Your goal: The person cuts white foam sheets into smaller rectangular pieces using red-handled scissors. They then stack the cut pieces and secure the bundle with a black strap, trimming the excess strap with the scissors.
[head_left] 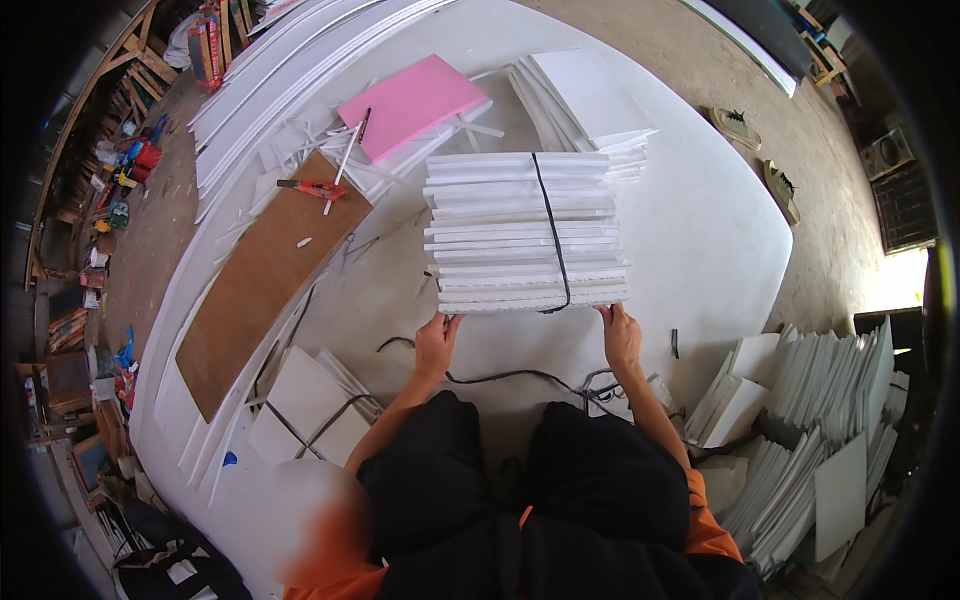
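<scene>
A thick stack of white boards (pixel 490 235) sits in front of me, with a black strap (pixel 550 215) running over it right of the middle. My left hand (pixel 436 342) is closed at the stack's near left corner, thumb and fingers pinching its lower edge. At the near right corner my right hand (pixel 620 335) grips the same edge in the same way. The fingertips of both hands are partly hidden beneath the boards. Behind the stack lie a pink board (pixel 415 100) and another pile of white boards (pixel 590 95).
A brown panel (pixel 270 270) on the left carries a red cutter (pixel 318 190). Loose black strap (pixel 510 376) trails between my arms. White boards bound with strap (pixel 310 420) lie by my left forearm; many upright white boards (pixel 830 385) stand at right. Shoes (pixel 735 127) rest on the floor.
</scene>
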